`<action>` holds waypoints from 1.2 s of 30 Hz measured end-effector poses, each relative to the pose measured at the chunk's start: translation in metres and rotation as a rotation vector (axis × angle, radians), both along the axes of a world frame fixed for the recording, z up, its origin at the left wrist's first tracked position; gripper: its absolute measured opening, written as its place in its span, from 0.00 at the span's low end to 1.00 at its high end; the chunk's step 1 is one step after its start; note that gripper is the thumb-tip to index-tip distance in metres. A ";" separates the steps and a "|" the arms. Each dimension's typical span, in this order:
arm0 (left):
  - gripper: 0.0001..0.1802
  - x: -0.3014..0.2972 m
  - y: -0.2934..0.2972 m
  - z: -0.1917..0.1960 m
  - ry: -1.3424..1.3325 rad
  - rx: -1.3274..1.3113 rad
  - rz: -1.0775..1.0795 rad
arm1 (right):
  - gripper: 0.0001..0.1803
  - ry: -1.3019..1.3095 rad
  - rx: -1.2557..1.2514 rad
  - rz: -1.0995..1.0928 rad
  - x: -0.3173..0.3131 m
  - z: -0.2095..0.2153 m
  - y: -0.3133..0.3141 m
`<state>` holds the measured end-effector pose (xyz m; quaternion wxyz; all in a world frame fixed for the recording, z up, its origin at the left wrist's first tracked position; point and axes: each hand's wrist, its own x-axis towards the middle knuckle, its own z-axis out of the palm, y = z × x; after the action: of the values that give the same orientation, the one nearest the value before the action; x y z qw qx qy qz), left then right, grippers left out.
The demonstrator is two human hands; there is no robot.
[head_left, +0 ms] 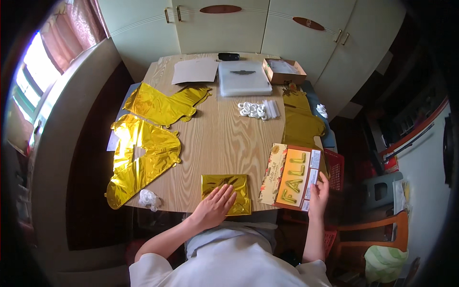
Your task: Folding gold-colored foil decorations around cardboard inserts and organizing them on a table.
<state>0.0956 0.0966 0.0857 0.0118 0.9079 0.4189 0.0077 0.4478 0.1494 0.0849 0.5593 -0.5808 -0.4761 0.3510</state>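
At the desk's (215,138) near edge, your left hand (215,205) lies open and flat on the folded gold foil (228,191), light, slick and crease-prone; your right hand (319,193) pinches the stiff printed card (289,176) at its right edge.

We see pale cream cupboards (248,24) with brass handles behind wooden table (220,138). Bright window (28,81) with pink curtain (76,24) at left. Orange chair (382,225) at right, dim floor.
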 end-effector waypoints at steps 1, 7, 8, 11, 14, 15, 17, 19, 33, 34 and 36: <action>0.39 -0.001 -0.004 -0.003 -0.011 0.000 0.001 | 0.25 -0.030 -0.004 0.028 -0.002 -0.006 0.002; 0.33 -0.010 -0.019 0.002 -0.056 -0.034 0.020 | 0.27 -0.013 -0.035 0.126 -0.017 -0.025 0.012; 0.33 -0.012 -0.020 0.003 -0.105 -0.077 0.034 | 0.27 0.006 -0.043 0.136 -0.020 -0.027 0.013; 0.34 -0.020 -0.020 0.010 -0.272 -0.241 0.079 | 0.27 -0.022 -0.056 0.163 -0.026 -0.028 0.015; 0.34 -0.035 -0.017 0.020 -0.542 -0.449 0.124 | 0.27 -0.020 -0.032 0.133 -0.028 -0.023 0.016; 0.33 -0.039 -0.017 0.030 -0.602 -0.543 0.192 | 0.27 -0.020 0.001 0.142 -0.028 -0.016 0.017; 0.32 -0.047 -0.018 0.053 -0.723 -0.727 0.334 | 0.27 -0.024 0.071 0.163 -0.028 0.010 0.018; 0.21 -0.069 -0.020 0.036 -0.870 -0.837 0.511 | 0.21 -0.300 0.268 0.097 -0.040 0.061 0.009; 0.24 -0.099 -0.025 0.027 -2.396 -0.892 0.630 | 0.20 -1.451 0.507 0.472 -0.212 0.007 -0.034; 0.24 -0.095 -0.023 0.027 -2.426 -0.901 0.624 | 0.19 -1.395 0.417 0.571 -0.213 0.003 -0.035; 0.25 -0.090 -0.023 0.016 -2.501 -0.964 0.596 | 0.18 -1.228 0.432 0.610 -0.203 0.016 -0.031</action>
<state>0.0053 0.0737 0.1021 0.6872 0.0786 0.2676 0.6708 0.2448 0.1183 0.1004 0.1699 -0.3907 -0.9047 -0.0004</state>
